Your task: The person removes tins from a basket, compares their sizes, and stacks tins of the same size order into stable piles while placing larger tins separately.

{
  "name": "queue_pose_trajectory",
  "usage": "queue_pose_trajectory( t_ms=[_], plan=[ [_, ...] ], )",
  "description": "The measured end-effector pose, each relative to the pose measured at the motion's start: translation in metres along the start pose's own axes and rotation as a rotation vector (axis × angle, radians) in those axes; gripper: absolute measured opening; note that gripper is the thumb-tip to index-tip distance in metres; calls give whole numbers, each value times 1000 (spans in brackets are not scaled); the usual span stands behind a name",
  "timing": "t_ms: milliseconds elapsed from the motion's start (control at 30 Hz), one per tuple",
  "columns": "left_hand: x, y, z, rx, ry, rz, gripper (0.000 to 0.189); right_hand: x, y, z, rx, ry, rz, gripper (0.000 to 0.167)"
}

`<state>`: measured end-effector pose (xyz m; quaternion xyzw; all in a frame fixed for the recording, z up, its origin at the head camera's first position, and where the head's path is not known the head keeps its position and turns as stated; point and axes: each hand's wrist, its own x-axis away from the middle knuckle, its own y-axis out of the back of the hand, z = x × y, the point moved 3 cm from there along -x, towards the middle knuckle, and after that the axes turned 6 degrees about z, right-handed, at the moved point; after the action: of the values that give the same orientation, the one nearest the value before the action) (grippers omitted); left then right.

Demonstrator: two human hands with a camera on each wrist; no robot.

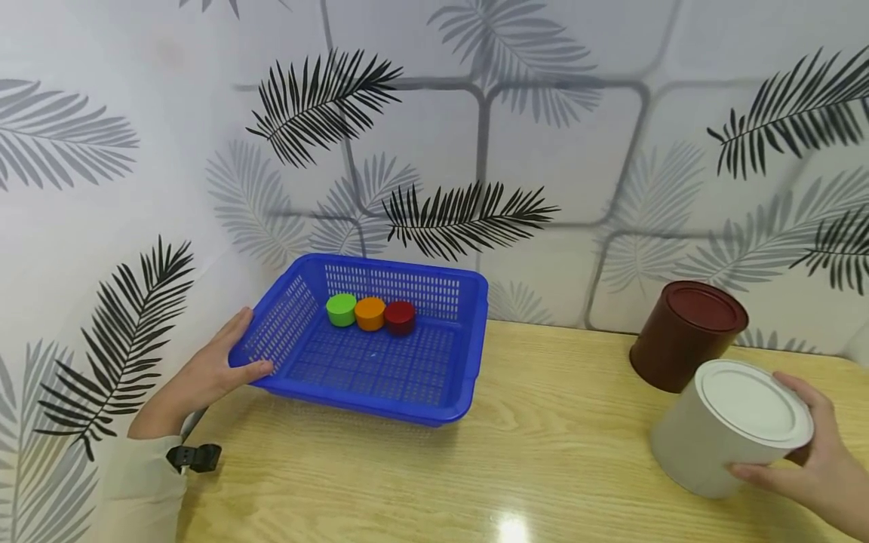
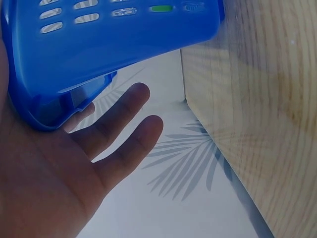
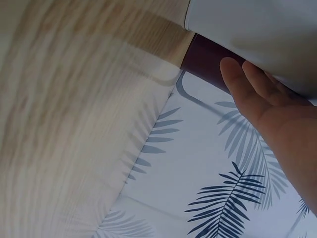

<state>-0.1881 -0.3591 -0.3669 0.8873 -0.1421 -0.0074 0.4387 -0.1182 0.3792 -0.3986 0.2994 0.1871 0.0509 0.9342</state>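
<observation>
At the left end of a blue plastic basket (image 1: pixel 366 409), my left hand (image 1: pixel 213 369) rests against the corner, its thumb along the front side. The left wrist view shows the palm touching the rim and two fingers stretched out past it. Three small round pieces stand in a row inside the basket: a green one (image 1: pixel 342 310), an orange one (image 1: pixel 370 314) and a dark red one (image 1: pixel 400 317). My right hand (image 1: pixel 815 460) grips a white lidded can (image 1: pixel 706 437) from the right, thumb in front and fingers behind, partly hidden by the can.
Behind the white can stands a dark brown lidded can (image 1: pixel 679 339), near the wall. A wall covering with leaf prints (image 1: pixel 543 158) borders the wooden table (image 1: pixel 543 452) at the back and left. Bare wood lies between basket and cans.
</observation>
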Motion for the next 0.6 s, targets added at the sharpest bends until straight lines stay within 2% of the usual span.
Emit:
queue_pose_trajectory(
  t_ms=[400,600],
  plan=[
    [2,-1,1,2,1,-1,108,-2,3,0,7,-49,46,126],
    [0,-1,1,-6,4,0,109,0,6,0,3,-33,52,128]
  ],
)
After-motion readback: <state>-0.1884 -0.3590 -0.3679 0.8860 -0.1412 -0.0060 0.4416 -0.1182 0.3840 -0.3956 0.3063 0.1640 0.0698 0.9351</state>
